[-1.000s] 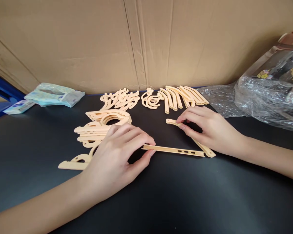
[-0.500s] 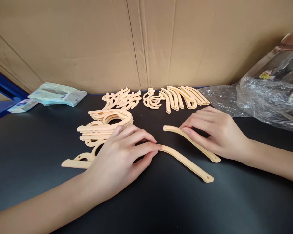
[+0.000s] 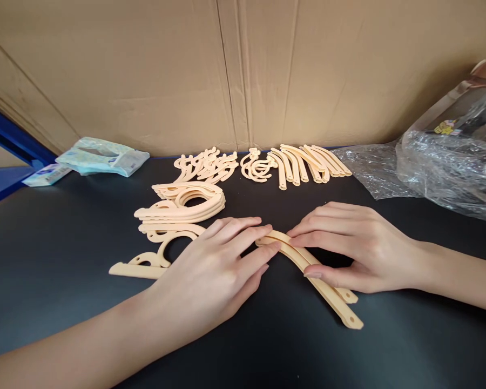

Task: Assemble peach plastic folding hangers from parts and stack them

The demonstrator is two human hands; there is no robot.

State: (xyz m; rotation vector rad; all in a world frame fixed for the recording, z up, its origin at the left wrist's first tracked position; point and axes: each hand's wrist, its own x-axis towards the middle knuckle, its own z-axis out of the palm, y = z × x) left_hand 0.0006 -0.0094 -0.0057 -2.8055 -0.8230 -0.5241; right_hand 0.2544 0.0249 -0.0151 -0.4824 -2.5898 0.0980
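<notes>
Two curved cream plastic strips (image 3: 328, 292) lie side by side on the black table (image 3: 65, 237) in the middle. My left hand (image 3: 214, 270) rests flat, fingers stretched, with its fingertips on the strips' left ends. My right hand (image 3: 348, 246) lies over the strips from the right, fingers extended along them and thumb under the edge. Left of my left hand lies a single cream piece with a half-round cut-out (image 3: 146, 265), and behind it a stack of similar pieces (image 3: 182, 205).
Rows of cream hooks (image 3: 206, 165) and more curved strips (image 3: 308, 159) lie at the back by a cardboard wall (image 3: 243, 70). Tissue packets (image 3: 101, 156) sit at back left. Crumpled clear plastic bags (image 3: 441, 167) fill the right.
The two strips were apart, one at each hand; both hands have slid them together in the middle, and they now lie side by side.
</notes>
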